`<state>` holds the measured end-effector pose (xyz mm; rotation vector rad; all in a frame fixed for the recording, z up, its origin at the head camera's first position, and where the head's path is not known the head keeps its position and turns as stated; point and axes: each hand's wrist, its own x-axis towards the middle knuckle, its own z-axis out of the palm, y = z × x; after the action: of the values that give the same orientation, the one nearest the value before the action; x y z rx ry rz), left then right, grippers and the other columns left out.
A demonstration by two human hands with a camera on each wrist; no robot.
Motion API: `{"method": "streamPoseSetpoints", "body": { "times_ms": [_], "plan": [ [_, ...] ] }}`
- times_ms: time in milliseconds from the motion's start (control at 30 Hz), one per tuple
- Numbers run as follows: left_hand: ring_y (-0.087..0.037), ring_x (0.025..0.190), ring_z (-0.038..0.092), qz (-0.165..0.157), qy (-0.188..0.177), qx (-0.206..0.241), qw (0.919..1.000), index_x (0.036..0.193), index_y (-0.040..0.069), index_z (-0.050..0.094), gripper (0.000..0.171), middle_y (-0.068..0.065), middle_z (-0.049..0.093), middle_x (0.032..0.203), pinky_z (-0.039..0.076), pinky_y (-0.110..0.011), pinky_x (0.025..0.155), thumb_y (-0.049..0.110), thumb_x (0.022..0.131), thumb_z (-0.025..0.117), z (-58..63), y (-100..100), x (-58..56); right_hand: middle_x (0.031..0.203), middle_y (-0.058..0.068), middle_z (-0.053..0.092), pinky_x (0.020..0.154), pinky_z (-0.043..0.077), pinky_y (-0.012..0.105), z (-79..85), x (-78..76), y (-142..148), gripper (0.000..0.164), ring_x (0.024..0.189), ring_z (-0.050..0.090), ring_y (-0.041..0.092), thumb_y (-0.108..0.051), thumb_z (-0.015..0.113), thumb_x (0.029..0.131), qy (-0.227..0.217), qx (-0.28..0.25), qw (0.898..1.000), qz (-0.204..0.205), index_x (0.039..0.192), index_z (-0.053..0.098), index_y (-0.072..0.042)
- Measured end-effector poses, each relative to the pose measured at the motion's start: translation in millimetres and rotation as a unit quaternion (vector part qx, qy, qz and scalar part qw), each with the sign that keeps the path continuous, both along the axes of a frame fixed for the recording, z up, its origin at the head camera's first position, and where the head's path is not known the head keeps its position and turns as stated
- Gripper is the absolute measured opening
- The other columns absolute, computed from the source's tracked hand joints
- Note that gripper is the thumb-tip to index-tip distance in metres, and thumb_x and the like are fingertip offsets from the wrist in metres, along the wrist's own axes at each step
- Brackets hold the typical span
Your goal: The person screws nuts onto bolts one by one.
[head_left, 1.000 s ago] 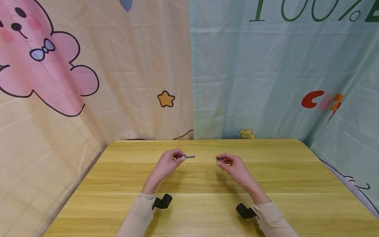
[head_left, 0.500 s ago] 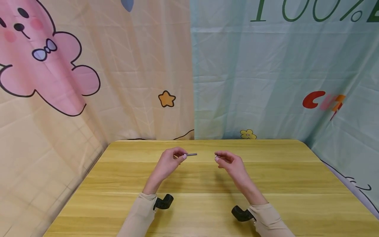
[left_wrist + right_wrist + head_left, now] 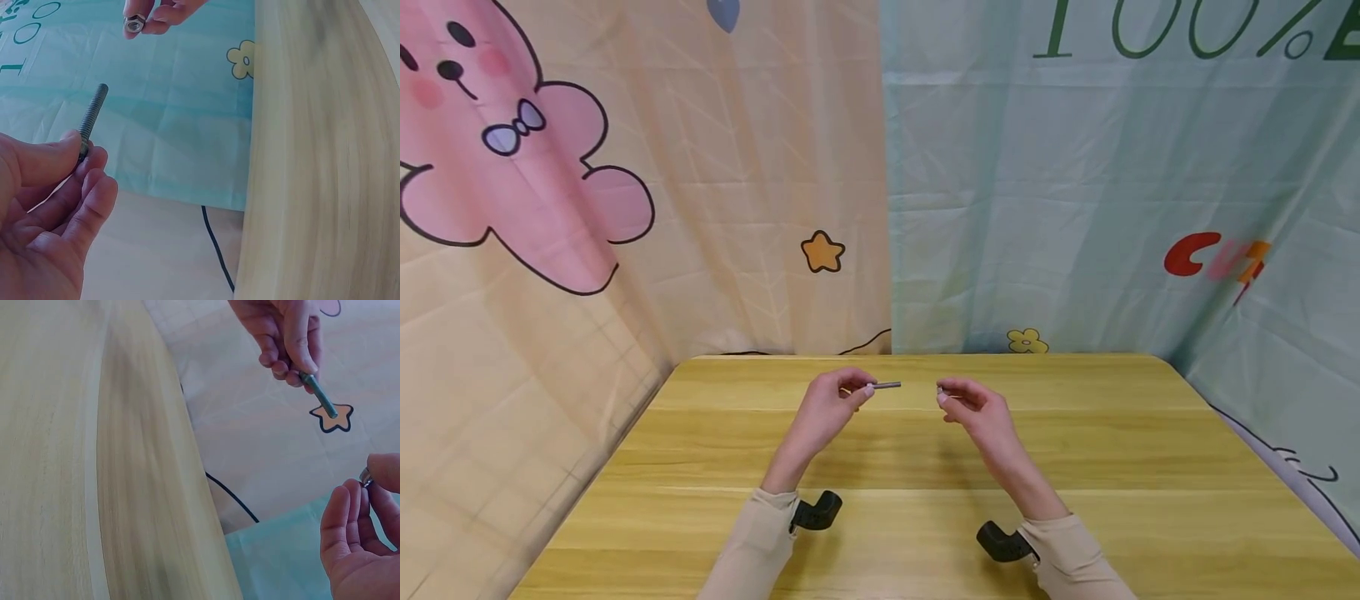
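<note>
My left hand (image 3: 831, 408) pinches a threaded bolt (image 3: 94, 112) by its head end, between thumb and fingers. In the head view the bolt's shank (image 3: 887, 385) points right, toward the other hand. Across a short gap, my right hand (image 3: 981, 408) pinches a small metal nut (image 3: 134, 24) between thumb and fingertips. The right wrist view shows the nut (image 3: 365, 477) partly covered by the thumb. Bolt and nut are apart, both held above the table. Fingers hide most of the bolt's head.
Beneath both hands lies a wooden table (image 3: 880, 533). Printed curtains (image 3: 760, 167) hang behind it and at the sides. A black camera mount sits on each wrist, the left mount (image 3: 817, 510) and the right mount (image 3: 1002, 542). A dark cable (image 3: 215, 244) runs beyond the table edge.
Both hands have risen slightly in the head view. The right hand with the nut has moved left, and the left with the bolt slightly right, so the gap is narrower.
</note>
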<state>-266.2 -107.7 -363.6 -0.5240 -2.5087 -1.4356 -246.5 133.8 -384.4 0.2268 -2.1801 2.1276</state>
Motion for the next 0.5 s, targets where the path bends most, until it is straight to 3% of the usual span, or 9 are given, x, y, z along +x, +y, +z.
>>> {"method": "streamPoseSetpoints", "body": {
  "times_ms": [500],
  "plan": [
    [-0.023,0.075,0.063,0.001,0.011,0.027,0.9996,0.104,0.008,0.073,0.011,-0.002,0.066,0.089,0.052,-0.032,0.064,0.012,0.094,0.068,7.3,6.2,2.7,0.117,0.013,0.064,0.087,0.053,0.031,7.0,-0.1,-6.2,0.032,0.099,0.063,0.021,-0.011,0.069,0.093,0.017,-0.009,1.000,0.005,0.123,0.063,-0.001]
  ]
}}
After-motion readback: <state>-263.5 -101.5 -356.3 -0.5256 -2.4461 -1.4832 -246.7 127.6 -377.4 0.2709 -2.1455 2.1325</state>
